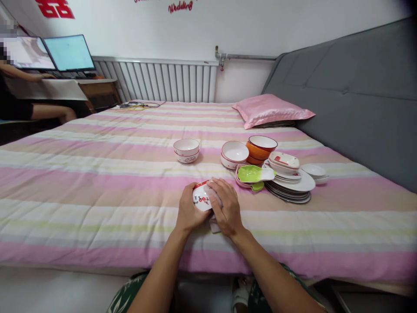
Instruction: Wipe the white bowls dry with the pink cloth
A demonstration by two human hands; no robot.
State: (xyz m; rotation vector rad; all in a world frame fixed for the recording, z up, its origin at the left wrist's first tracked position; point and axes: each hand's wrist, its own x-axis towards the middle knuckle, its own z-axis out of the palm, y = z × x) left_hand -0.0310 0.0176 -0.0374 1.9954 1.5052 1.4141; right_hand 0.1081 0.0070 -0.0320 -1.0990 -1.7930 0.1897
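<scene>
Over the near part of the bed, a white bowl (201,201) with red blossoms and a red rim is tipped on its side between my hands. My left hand (188,211) is closed around its left side. My right hand (226,208) presses a pale cloth (215,226) against the bowl's right side, fingers bent over it; part of the cloth hangs below the palm. Ahead stand two stacked white bowls (186,152) and another white bowl stack (234,154). Leaf-shaped green dishes (252,174) lie to the right of my right hand.
Orange bowls (260,150), stacked plates (301,182) topped by small dishes (284,161), and saucers (314,170) stand at the right. A pink pillow (272,111) lies near the grey headboard (352,95). Cables (137,105) lie at the far edge. A person (19,91) sits at a desk, left.
</scene>
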